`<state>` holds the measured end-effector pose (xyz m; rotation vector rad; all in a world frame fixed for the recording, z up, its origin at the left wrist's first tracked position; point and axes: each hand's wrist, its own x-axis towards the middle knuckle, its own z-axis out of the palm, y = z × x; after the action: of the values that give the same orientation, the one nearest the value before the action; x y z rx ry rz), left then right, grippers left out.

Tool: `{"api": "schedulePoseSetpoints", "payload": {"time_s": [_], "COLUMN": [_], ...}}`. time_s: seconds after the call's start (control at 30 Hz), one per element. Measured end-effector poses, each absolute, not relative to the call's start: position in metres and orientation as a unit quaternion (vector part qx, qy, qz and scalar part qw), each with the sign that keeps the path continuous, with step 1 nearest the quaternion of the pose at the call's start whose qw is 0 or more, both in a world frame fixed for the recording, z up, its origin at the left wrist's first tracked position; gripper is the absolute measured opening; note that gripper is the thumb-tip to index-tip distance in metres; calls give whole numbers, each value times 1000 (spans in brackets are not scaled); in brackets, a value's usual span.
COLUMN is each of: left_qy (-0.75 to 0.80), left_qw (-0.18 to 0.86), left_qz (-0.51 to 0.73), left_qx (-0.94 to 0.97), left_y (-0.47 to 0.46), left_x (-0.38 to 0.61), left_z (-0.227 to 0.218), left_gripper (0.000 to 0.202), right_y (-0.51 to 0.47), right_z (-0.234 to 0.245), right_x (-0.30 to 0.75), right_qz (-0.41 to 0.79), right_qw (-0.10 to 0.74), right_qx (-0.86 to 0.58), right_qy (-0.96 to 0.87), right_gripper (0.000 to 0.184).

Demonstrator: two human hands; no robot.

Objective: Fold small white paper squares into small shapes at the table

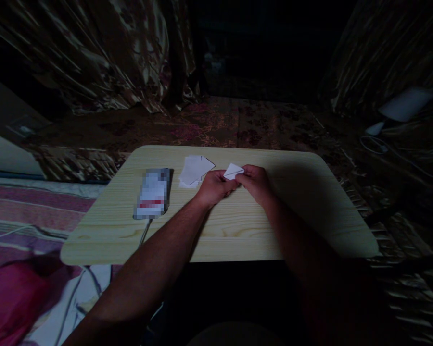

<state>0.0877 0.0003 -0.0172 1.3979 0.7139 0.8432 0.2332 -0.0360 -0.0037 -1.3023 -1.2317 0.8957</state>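
My left hand (214,187) and my right hand (255,182) meet over the middle of a light wooden table (303,211). Both pinch a small white piece of paper (234,171), which is folded and shows a diagonal crease. Its top corner sticks out above my fingertips. Just left of my hands lies a small loose stack of white paper sheets (195,170) on the table.
A phone (153,193) lies on the table's left part, with a cable (144,233) running off the near edge. Striped and pink bedding (25,230) lies to the left. Patterned cloth (216,122) is behind the table. At the right are white objects (404,103) and a cord.
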Motion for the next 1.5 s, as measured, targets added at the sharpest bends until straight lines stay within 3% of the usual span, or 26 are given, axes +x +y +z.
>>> {"api": "schedulePoseSetpoints", "payload": {"time_s": [1.5], "left_qy": [304], "left_qw": [624], "left_qz": [364], "left_qx": [621], "left_y": [0], "left_x": [87], "left_z": [-18], "left_gripper": [20], "right_y": [-37], "right_z": [-2], "right_x": [229], "right_qz": [356], "right_qw": [526], "right_qx": [-573], "right_qy": [-517], "right_gripper": [12]}}
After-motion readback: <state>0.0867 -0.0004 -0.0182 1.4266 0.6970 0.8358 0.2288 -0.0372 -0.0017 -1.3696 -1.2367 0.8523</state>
